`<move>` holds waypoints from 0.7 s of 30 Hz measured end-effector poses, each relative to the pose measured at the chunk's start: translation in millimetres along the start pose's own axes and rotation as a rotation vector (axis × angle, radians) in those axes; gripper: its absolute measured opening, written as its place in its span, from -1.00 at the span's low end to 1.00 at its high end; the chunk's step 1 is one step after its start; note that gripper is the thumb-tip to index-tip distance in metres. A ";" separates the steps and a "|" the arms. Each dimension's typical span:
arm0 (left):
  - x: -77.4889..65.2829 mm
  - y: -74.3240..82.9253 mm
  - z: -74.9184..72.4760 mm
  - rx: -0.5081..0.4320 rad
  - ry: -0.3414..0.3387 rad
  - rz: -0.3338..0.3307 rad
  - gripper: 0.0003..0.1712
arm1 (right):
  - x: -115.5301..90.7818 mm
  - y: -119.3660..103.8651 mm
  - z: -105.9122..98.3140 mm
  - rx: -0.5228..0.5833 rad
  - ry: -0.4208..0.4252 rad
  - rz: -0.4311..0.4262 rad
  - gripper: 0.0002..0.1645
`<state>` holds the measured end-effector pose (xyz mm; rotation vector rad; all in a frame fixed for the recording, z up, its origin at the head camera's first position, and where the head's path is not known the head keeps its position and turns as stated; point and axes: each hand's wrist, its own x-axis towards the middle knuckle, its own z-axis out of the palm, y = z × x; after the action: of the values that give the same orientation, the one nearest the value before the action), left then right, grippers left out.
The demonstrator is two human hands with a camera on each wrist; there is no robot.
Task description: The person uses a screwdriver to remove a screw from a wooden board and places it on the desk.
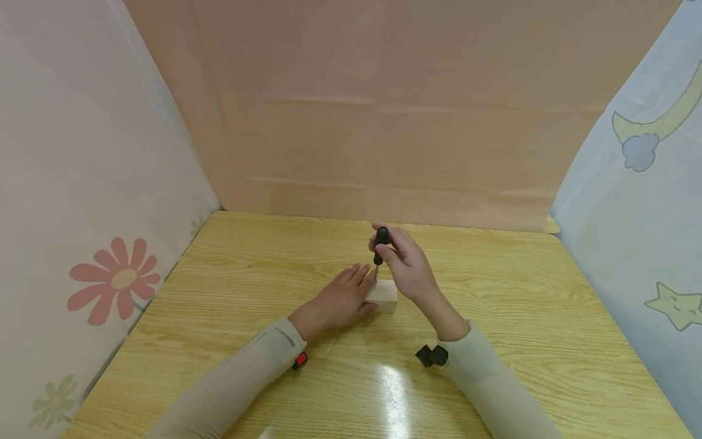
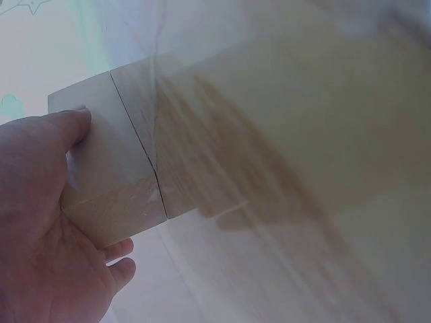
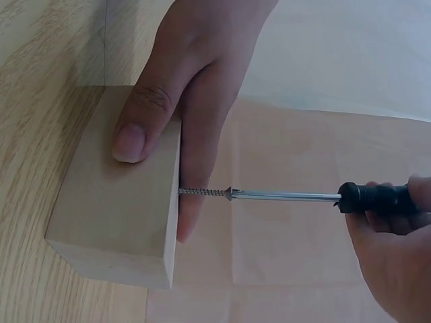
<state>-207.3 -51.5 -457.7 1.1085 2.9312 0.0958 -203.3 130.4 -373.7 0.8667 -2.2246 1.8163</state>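
Note:
A pale wooden block [image 1: 387, 291] rests on the table, held from its left side by my left hand [image 1: 340, 300]. In the right wrist view, that hand's thumb [image 3: 131, 138] presses on one face of the block and its fingers lie along the top. A threaded screw [image 3: 204, 192] stands in the block's top, with much of its thread showing. My right hand [image 1: 410, 266] grips the black handle of a screwdriver [image 1: 382, 236] above the block. The screwdriver's metal shaft [image 3: 286, 196] lines up with the screw, its tip at the screw head.
The light wood-grain table [image 1: 219, 360] ends at an orange-brown backdrop [image 1: 378, 152] behind. Patterned sheets [image 1: 99, 183] close in the left side, with another on the right. Small black devices [image 1: 432, 355] sit at the right cuff, and a red-and-black one [image 1: 299, 360] at the left.

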 end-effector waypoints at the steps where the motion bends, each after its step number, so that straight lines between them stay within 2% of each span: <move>1: 0.0 0.1 -0.3 0.001 0.003 0.001 -0.09 | 0.0 0.0 -0.2 0.005 -0.006 0.003 -0.51; 8: -0.3 1.0 -1.6 -0.012 -0.006 -0.002 -0.09 | -1.7 -2.4 0.5 0.127 -0.016 0.000 -0.50; 16: -0.2 1.0 -0.5 -0.016 -0.013 -0.009 -0.10 | -1.6 -0.2 1.1 0.138 -0.003 -0.044 -0.54; 21: 0.1 1.1 -0.8 -0.037 -0.026 -0.016 -0.10 | -1.7 -0.3 0.4 0.142 -0.009 -0.038 -0.59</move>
<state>-206.7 -50.6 -456.8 1.0727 2.9023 0.1336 -201.7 130.6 -374.3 0.9366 -2.0898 1.9755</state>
